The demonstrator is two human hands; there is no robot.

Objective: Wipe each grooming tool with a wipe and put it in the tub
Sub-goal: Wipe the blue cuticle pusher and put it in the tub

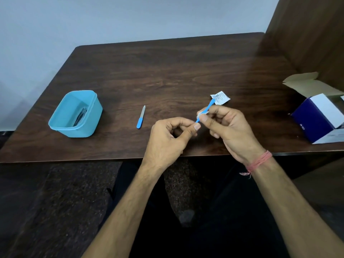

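Now our left hand point(173, 135) pinches the blue tool point(204, 112); our right hand point(229, 125) rubs it with the wipe point(200, 114); next, the tub point(76, 114).

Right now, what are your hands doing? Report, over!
Left hand pinches the blue tool at its low end. Right hand rubs the wipe on it. Nail file waits on the table; tub unobstructed.
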